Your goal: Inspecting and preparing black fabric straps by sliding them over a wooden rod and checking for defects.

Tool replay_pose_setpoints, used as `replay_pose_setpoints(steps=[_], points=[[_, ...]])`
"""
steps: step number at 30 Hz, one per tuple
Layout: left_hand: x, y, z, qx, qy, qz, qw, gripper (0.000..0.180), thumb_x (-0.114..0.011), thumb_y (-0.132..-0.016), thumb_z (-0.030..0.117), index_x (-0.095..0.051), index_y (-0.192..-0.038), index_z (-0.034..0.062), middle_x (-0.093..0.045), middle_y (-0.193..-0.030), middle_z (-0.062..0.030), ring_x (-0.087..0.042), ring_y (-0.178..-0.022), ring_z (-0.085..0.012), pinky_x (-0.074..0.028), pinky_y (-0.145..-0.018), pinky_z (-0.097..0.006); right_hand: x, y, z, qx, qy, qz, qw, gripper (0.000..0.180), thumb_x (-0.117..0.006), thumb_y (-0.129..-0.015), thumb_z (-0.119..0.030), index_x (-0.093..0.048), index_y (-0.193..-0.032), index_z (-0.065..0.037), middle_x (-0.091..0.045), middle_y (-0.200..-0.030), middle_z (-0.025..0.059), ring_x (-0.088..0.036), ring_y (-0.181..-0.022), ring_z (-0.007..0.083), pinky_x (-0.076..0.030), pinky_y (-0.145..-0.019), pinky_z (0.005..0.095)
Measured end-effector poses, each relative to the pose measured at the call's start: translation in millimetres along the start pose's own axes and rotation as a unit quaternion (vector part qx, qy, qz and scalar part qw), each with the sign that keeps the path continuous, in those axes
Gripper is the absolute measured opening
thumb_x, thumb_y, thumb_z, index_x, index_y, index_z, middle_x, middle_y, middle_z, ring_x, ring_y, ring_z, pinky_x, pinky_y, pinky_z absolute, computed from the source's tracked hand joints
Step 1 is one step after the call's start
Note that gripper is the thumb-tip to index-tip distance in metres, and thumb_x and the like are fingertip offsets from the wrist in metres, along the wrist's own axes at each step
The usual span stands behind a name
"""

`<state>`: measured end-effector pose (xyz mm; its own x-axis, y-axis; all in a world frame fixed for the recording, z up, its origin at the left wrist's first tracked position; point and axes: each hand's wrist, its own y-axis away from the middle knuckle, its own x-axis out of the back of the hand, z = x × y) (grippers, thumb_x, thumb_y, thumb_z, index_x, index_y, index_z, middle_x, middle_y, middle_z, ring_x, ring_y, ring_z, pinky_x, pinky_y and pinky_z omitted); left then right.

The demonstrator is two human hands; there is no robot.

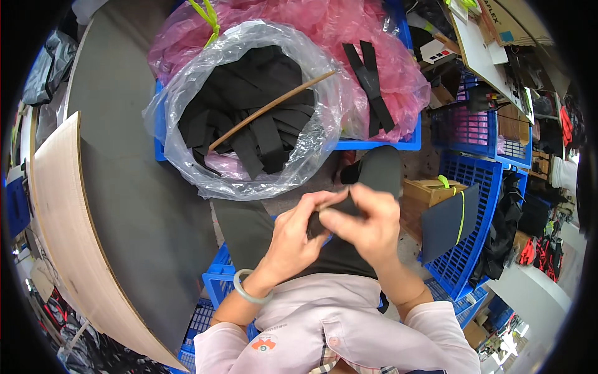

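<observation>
My left hand, with a pale bangle on its wrist, is closed in front of my lap. Between its fingers shows part of a black strip, mostly covered by the fingers. My right hand meets it, thumb and fingers pinched at the same piece and slightly blurred. Beyond the hands a clear plastic bag stands wide, filled with black fabric strips. A thin wooden stick lies slantwise across it. Two crossed black strips rest to its right.
Pink plastic sheeting fills a blue crate behind the bag. At left runs a grey table with a curved wooden board. On the right are a wooden box, a dark panel with a yellow-green tie, and blue crates.
</observation>
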<state>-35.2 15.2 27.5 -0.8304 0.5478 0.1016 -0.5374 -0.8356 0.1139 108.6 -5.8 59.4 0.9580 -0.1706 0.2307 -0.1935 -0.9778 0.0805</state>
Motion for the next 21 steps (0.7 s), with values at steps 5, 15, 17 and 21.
replay_pose_setpoints(steps=[5,15,17,21], points=[[-5.7,-4.3,-16.9,0.294,0.465,-0.211,0.808,0.033,-0.057,-0.089,0.019,-0.054,-0.111,-0.0043,-0.055,-0.076,-0.0065,-0.045,-0.061,-0.0094,-0.037,-0.056,-0.022,4.6,-52.2,28.5,-0.104,-0.123,0.019,0.987,0.038,-0.071,-0.074,-0.015,-0.042,-0.053,-0.003,-0.04,-0.051,-0.003,-0.034,-0.051,0.003,-0.027,-0.044,0.0232],[-24.5,-72.5,-40.7,0.255,0.501,-0.008,0.827,0.055,-0.039,-0.096,0.044,-0.057,-0.114,-0.0045,-0.061,-0.107,-0.0106,-0.055,-0.097,-0.017,-0.046,-0.087,-0.033,40.5,-16.7,61.0,-0.159,-0.104,-0.002,0.982,0.011,-0.065,-0.083,-0.012,-0.061,-0.085,-0.002,-0.059,-0.077,-0.0016,-0.048,-0.065,0.0025,-0.038,-0.058,0.019],[-29.3,-79.0,-40.3,0.244,0.5,-0.003,0.831,0.054,-0.042,-0.095,0.044,-0.056,-0.116,-0.0042,-0.059,-0.114,-0.0115,-0.053,-0.104,-0.0181,-0.045,-0.09,-0.034,34.2,-5.0,65.8,-0.219,-0.141,-0.051,0.964,0.01,-0.065,-0.083,-0.01,-0.061,-0.085,-0.002,-0.06,-0.08,-0.0007,-0.053,-0.071,0.0028,-0.042,-0.065,0.0188],[-32.9,-87.0,-41.9,0.201,0.471,-0.032,0.858,0.054,-0.04,-0.096,0.042,-0.052,-0.118,-0.0052,-0.054,-0.121,-0.0193,-0.051,-0.115,-0.0311,-0.044,-0.096,-0.045,35.7,-8.8,72.7,-0.224,-0.232,-0.061,0.945,0.014,-0.066,-0.084,-0.013,-0.06,-0.083,0.0,-0.059,-0.074,-0.0006,-0.056,-0.067,0.0052,-0.049,-0.059,0.0213]])
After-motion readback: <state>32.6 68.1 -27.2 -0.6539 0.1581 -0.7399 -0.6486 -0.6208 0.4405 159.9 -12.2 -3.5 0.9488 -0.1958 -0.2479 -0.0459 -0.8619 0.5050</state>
